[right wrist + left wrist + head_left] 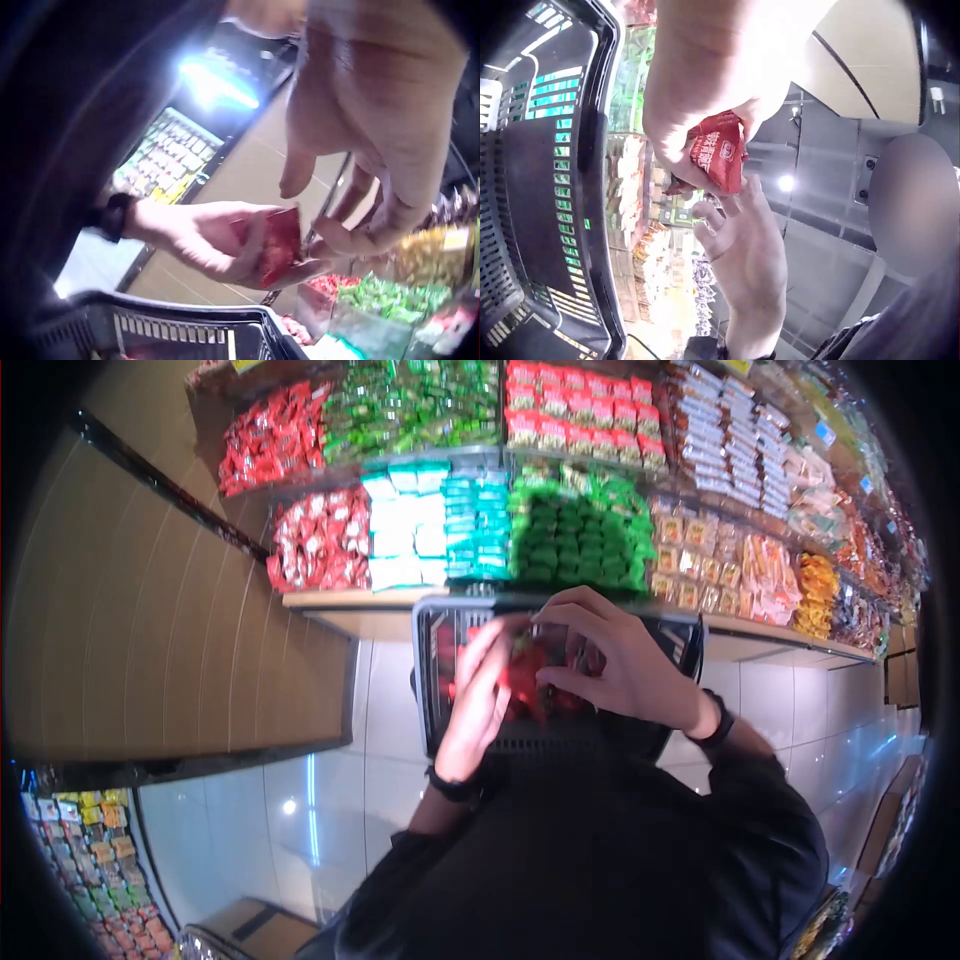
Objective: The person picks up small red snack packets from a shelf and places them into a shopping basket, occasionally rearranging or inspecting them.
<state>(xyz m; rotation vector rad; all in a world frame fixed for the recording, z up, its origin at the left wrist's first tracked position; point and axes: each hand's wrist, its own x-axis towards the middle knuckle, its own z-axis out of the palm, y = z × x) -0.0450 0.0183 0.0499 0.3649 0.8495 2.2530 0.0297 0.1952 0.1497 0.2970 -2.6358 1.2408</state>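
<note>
A left hand (pixel 480 695) grips a red packet (pixel 725 156) in curled fingers above a basket (pixel 421 670), the right hand (pixel 630 660) just beside, its fingers parted and seemingly empty, though a loosened left grip could drop the packet.

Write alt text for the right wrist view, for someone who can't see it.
A left hand grips a red packet above a black basket. The right hand is close beside it, fingers bent, with bins of colourful goods beyond at lower right.
</note>
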